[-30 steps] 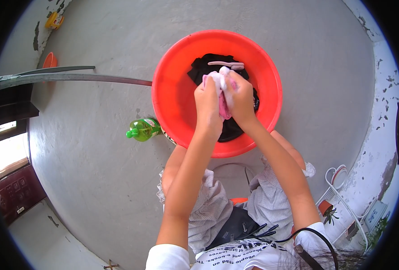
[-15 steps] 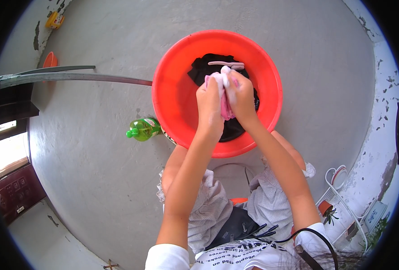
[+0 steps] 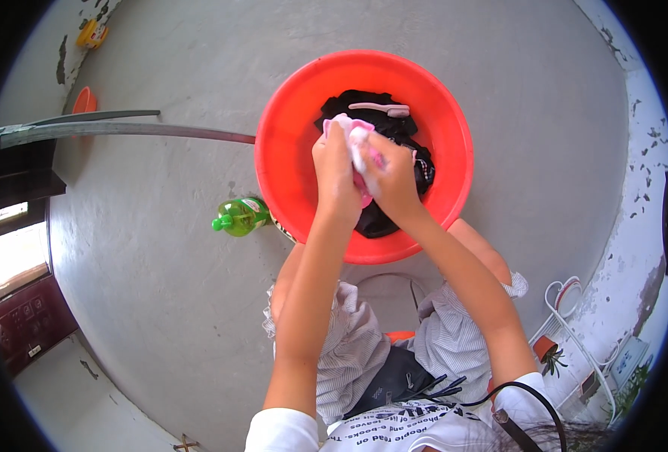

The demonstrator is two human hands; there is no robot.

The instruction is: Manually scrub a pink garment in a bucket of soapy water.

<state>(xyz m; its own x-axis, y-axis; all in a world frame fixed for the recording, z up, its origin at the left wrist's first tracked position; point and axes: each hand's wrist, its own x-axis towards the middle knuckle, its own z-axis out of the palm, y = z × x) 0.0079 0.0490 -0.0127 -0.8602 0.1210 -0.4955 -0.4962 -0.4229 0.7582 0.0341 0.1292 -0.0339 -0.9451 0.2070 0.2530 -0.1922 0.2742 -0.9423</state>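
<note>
Over a wide red plastic basin, both my hands grip a pink cloth covered in white suds. My left hand is closed round its left side. My right hand is closed round the other side, close against the left. Much of the cloth is hidden by the fingers, so its exact kind does not show. Dark wet clothing lies in the basin under my hands. On top of it, beyond my hands, rests a pale pink brush.
A green bottle with a green cap lies left of the basin. A long grey bar reaches to the basin's left rim. An orange basin stands at far left. A white plant stand with a potted plant is at right.
Both hands have shifted slightly left and a little toward me with the pink cloth. More of the dark clothing shows at the right. The brush and bottle stay put.
</note>
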